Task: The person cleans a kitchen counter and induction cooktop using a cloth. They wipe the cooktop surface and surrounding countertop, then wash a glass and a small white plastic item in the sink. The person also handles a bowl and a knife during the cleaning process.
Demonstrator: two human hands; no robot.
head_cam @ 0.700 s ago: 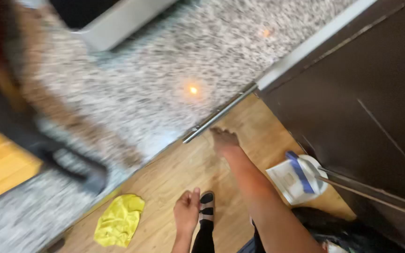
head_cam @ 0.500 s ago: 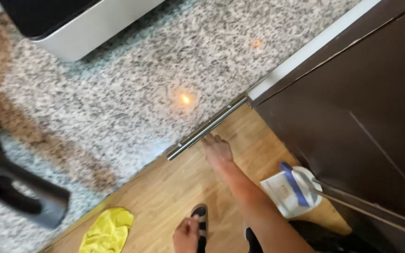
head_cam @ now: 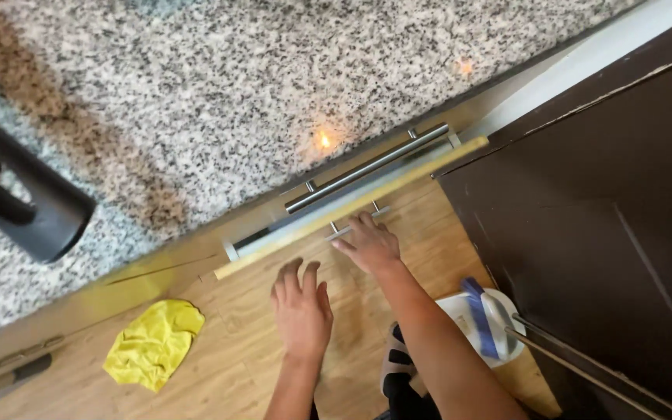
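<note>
Right hand (head_cam: pixel 371 245) has its grip on the lower bar handle (head_cam: pixel 358 220) of a drawer (head_cam: pixel 351 206): the fingertips reach up to the metal bar and curl against it, but whether they fully close around it I cannot tell. Left hand (head_cam: pixel 301 311) holds nothing; its fingers are spread and loose, and it hovers just below the drawer front, near but apart from it.

Long and narrow, the drawer front runs on a diagonal, from lower left to upper right of the view. It sits a little out from under the edge of the desk (head_cam: pixel 235 93), which has a speckled grey and white stone top. The front edge looks pale yellow-green. A second, longer bar handle (head_cam: pixel 367 167) of brushed metal lies parallel to it, just above, with the same diagonal direction.

Below is a wooden floor (head_cam: pixel 235 365). A crumpled yellow cloth (head_cam: pixel 153 342) lies on it, to the left of the left hand. A dark brown cabinet (head_cam: pixel 600 218) stands at the right, and a white container with a blue part (head_cam: pixel 491 315) is beside it.
</note>
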